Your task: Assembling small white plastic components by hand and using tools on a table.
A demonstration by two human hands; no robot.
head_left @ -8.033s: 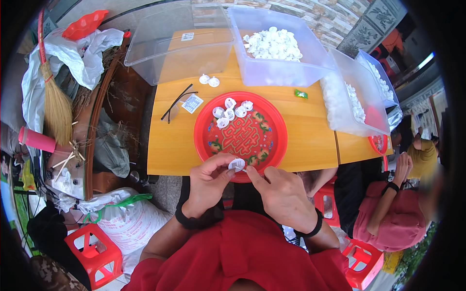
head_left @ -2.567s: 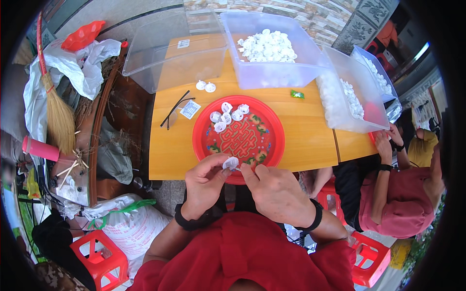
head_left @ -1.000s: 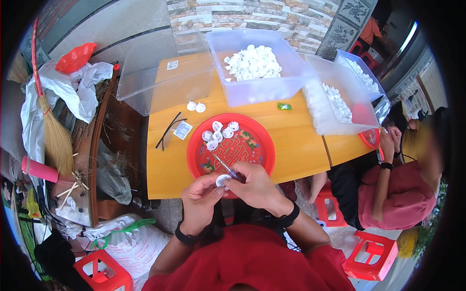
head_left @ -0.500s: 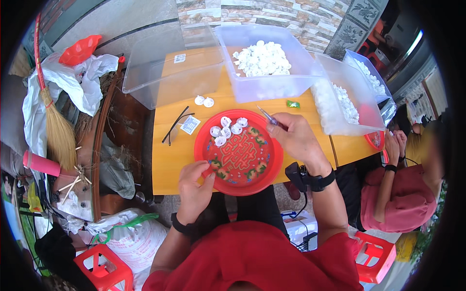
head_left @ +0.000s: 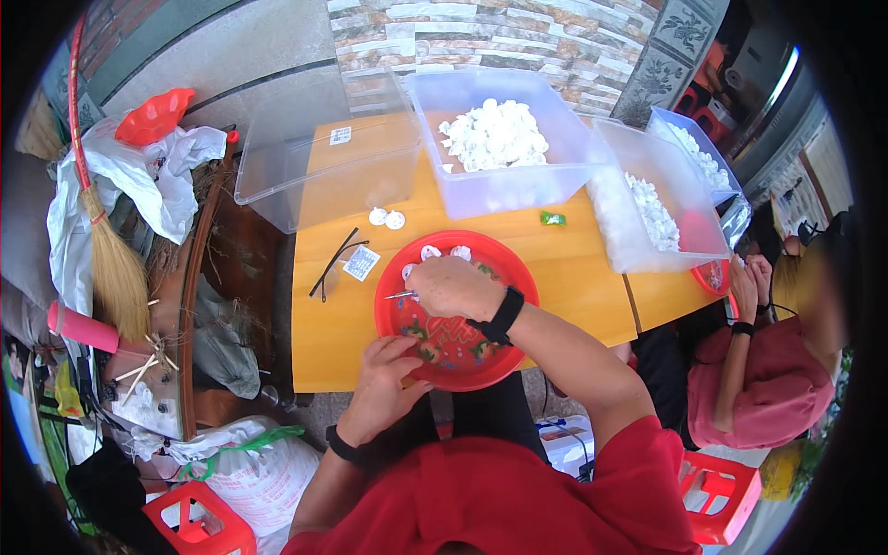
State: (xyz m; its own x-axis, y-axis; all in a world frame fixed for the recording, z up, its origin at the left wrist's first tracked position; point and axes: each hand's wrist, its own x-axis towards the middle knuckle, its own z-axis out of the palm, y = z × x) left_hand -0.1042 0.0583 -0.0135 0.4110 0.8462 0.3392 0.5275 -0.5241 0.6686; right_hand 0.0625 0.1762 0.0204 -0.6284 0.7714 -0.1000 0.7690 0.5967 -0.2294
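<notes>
A round red tray [head_left: 524, 330] with a printed pattern lies on the table in front of me. Small white round plastic pieces [head_left: 461, 252] sit near its far left side, some of them covered by my right hand [head_left: 455, 289]. That hand is closed around a slim tool with a pointed metal tip [head_left: 400, 295], which points left over the tray; its handle is hidden in my fingers. At the near left rim is my left hand [head_left: 384, 381], its curled fingers over the edge and the thumb apart from them, with nothing visible between.
Beyond the tray stand a clear bin [head_left: 324, 190], a bin of white pieces [head_left: 509, 194] and another bin [head_left: 708, 242]. Two white discs [head_left: 395, 220], glasses [head_left: 335, 264], a label card [head_left: 361, 263] and a green packet [head_left: 553, 219] lie about. A person [head_left: 768, 370] sits at right.
My right hand has swung left with the pointed tool, from the tray's right side to over the white pieces. My left thumb has spread away from its fingers. The view has shifted slightly.
</notes>
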